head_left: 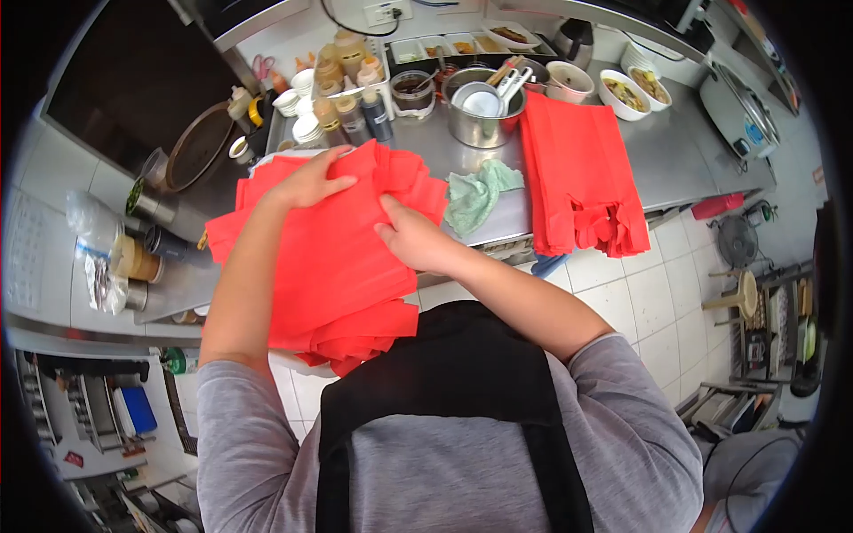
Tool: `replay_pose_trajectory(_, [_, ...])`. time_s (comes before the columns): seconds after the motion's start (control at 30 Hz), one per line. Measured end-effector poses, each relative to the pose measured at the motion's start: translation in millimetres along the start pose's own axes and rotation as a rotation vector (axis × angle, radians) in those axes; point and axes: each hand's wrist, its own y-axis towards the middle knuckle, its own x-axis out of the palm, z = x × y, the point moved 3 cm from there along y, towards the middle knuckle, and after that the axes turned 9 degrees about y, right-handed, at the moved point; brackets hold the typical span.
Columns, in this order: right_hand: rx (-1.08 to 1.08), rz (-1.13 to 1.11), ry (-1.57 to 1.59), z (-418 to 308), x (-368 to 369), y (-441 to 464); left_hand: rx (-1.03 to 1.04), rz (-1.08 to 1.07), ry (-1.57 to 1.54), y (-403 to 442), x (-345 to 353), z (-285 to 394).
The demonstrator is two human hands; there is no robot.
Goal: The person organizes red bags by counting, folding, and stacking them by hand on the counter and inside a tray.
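A thick, uneven pile of flat red cloth bags [329,266] lies in front of me, overhanging the counter's near edge. My left hand [311,182] rests on the upper part of the pile, thumb and fingers spread. Against the pile's right side lies my right hand [416,235], its thumb and one finger apart on the red cloth; its other fingers are hidden. A second, neater stack of red bags [582,169] with cut-out handles sits to the right, its lower end hanging over the edge. Between them lies a crumpled green cloth [480,195].
Behind the pile stand sauce bottles [351,111] and a jar of dark sauce [413,93]. A steel pot [484,129] holds ladles. White bowls of food [625,96] and a large cooker [739,111] are at the right. Tubs and cups [138,258] line the left.
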Motion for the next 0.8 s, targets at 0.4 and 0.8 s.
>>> replay_pose_trajectory(0.4, [-0.446, -0.168, -0.150, -87.8, -156.9, -85.0, 0.133, -0.231, -0.361, -9.2, -121.7, 135.0])
replay_pose_trajectory(0.8, [-0.294, 0.567, 0.739, 43.6, -321.1, -185.6, 0.472, 0.001, -0.253, 76.6, -114.2, 364.6])
